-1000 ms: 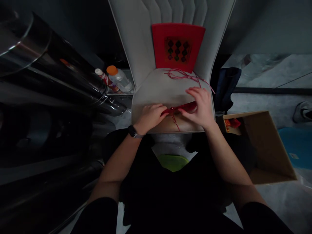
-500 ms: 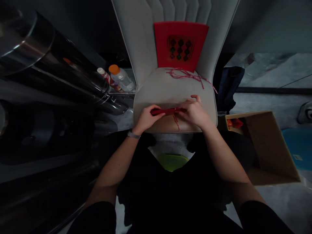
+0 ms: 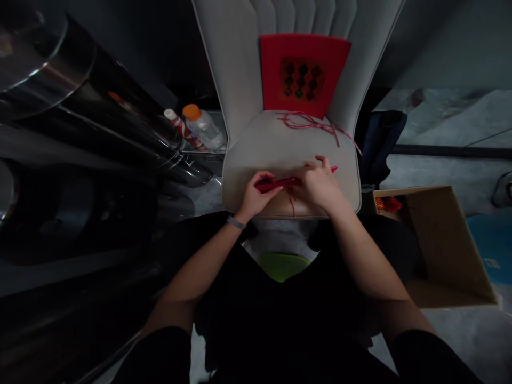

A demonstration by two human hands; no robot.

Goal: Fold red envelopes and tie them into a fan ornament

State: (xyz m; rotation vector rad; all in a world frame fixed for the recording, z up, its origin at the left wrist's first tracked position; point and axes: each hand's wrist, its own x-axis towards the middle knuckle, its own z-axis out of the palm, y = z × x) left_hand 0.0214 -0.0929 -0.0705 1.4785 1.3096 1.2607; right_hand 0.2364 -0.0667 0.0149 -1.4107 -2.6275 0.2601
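Over the front of the chair seat (image 3: 248,154), a thin folded red piece (image 3: 269,185), paper or card by its look, is held between both hands. My left hand (image 3: 255,198) pinches its left end between thumb and fingers. Closed on the right part is my right hand (image 3: 321,185), its outer finger raised; a red tip sticks out beyond that hand. A thin red-and-white cord (image 3: 292,204) hangs below the piece. Against the backrest leans a red square card (image 3: 272,56) with a diamond pattern, and looped red-and-white string (image 3: 304,124) lies before it.
To the left stand an orange-capped bottle (image 3: 206,129), a smaller white-capped bottle (image 3: 186,129) and a large shiny dark cylinder (image 3: 120,117). At right is an open cardboard box (image 3: 448,240) with red items inside. Something green (image 3: 284,264) shows beneath the seat.
The red piece has tilted, and its right tip now shows past my right hand. My left hand has moved slightly right. The whole view has shifted a little.
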